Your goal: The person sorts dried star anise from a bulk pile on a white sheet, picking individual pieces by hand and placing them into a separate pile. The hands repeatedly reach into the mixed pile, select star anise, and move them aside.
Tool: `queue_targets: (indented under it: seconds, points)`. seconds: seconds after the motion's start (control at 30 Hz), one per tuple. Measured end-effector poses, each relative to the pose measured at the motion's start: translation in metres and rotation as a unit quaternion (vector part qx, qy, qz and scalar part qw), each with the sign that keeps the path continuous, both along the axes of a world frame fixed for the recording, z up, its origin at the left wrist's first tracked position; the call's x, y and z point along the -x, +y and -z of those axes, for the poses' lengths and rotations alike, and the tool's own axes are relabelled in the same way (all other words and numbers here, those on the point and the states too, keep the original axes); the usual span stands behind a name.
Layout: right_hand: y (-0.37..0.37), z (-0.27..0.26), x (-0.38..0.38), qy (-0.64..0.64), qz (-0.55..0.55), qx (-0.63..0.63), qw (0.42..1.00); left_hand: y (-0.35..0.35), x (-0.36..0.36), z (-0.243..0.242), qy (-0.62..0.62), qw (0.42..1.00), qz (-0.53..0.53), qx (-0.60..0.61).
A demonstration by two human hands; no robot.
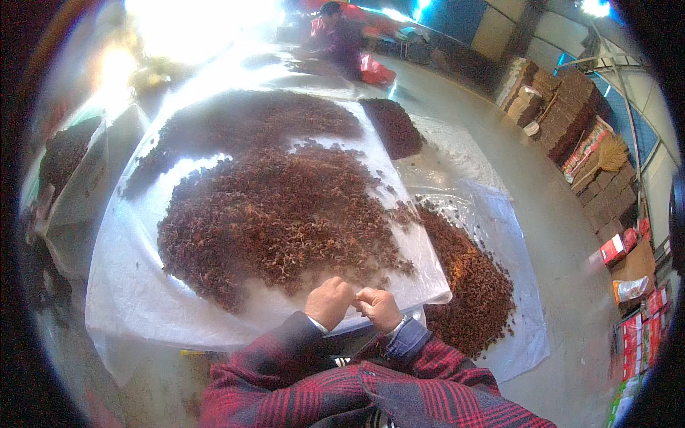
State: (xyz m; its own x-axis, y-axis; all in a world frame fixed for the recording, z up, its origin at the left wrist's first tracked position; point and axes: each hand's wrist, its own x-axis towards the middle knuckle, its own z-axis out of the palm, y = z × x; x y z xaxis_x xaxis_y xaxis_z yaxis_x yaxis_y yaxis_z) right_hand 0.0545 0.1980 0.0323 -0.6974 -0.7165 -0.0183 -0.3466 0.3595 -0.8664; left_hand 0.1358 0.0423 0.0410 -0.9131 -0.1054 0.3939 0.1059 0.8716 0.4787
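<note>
My left hand (330, 303) and my right hand (379, 310) meet at the fingertips over the near edge of a sheet-covered table. Their fingers are curled in and pinched close together. Anything between the fingertips is too small or too hidden to make out. Just beyond my hands spreads a broad heap of reddish-brown dried pods, seemingly star anise (278, 214). It lies on a whitish plastic sheet (134, 299) that drapes over the table's edges.
Right of the table, another brown pile (471, 289) lies on a clear plastic sheet (514, 321) on the floor. A person (337, 43) sits at the far end. Stacked brown bundles (570, 107), a straw broom (610, 155) and red boxes (634, 342) line the right side.
</note>
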Motion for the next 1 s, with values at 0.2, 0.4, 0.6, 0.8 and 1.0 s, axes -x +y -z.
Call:
queue_targets:
  seconds: [0.2,0.4,0.6,0.8,1.0]
  points:
    - [-0.001,0.009,0.011,0.061,0.054,0.035,0.996,0.014,-0.020,-0.008,0.062,0.997,0.038,-0.001]
    - [0.014,0.029,0.073,-0.130,0.246,0.032,0.960,0.016,-0.033,0.011,-0.258,0.946,0.162,0.108]
    - [0.016,0.047,0.057,-0.070,0.149,0.026,0.986,-0.073,-0.019,0.031,-0.230,0.957,-0.169,0.056]
    - [-0.004,0.061,0.014,-0.023,0.028,0.019,0.999,-0.064,0.001,0.040,-0.228,0.963,-0.141,0.027]
    - [0.001,0.074,0.016,-0.064,0.020,0.019,0.998,-0.070,0.008,0.033,-0.105,0.988,-0.108,0.036]
